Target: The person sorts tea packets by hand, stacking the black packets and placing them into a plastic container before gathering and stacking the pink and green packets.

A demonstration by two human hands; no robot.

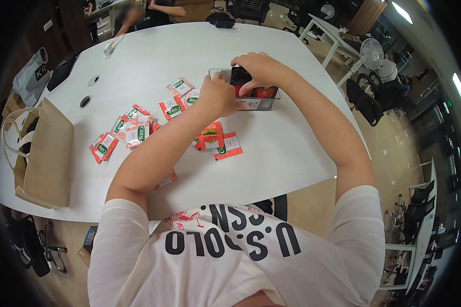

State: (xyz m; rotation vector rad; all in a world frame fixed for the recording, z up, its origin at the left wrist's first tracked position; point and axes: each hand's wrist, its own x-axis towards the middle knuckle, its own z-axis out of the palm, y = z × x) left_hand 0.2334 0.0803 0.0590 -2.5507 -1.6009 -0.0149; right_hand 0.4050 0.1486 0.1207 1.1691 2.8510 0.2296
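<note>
A clear box [260, 106] is standing on the white desk [281, 158], ahead of the person, and both hands are working at it. The left hand [218, 96] is resting at the box's left end, its fingers [217, 76] curling inward near the rim; whether they are gripping anything is hidden from here. The right hand [264, 70] is reaching over the far side, thumb and fingers standing apart and arching about a black item [238, 77]; one cannot tell how firmly they are closing on it. Red contents [264, 92] are showing inside the box, below the right hand.

Red-and-white sachets [137, 134] with green labels are lying scattered to the left of the box and nearer the person, some overlapping, a few partly hidden under the left forearm. A tan bag [46, 158] is standing at the desk's left side, and a white plug [108, 49] is lying towards the far left.
</note>
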